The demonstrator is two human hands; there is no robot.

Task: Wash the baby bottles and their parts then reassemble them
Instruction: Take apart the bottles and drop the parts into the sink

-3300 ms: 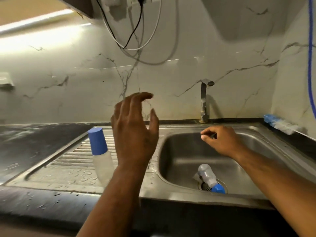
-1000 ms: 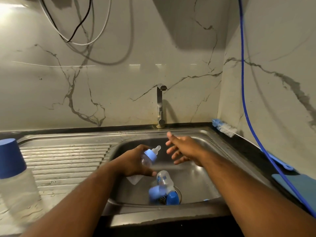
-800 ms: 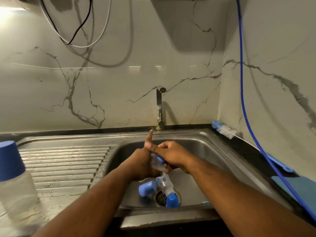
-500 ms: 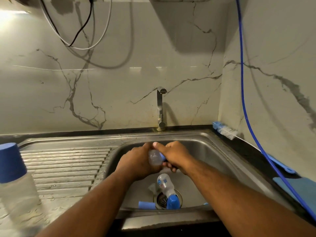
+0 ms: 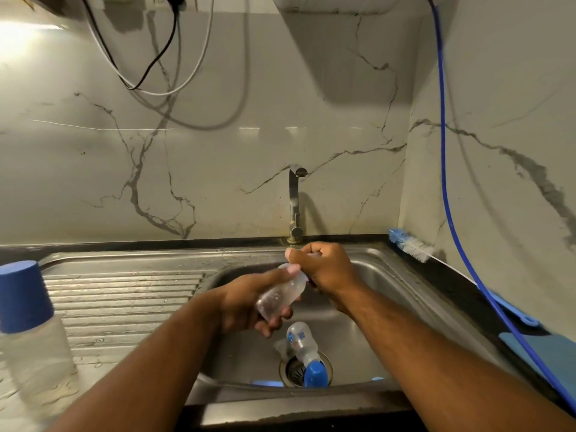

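Steel sink (image 5: 386, 288), marble wall (image 5: 218, 169) | clear bottle (image 5: 282, 294) held above it | left hand (image 5: 246, 296) wraps its body, right hand (image 5: 327, 269) curls round its top end | likely light, stiff plastic, wet-slick; firm barrel grip suits twisting.

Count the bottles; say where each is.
3: held bottle in the left hand; lying bottle by the drain; tall bottle upright on the drainboard. More may be hidden.

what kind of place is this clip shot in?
Most likely a home kitchen, at the sink. A steel sink with a ribbed drainboard is set in a dark counter, a tap stands against a marble-look backsplash, and a brush lies beside the basin.
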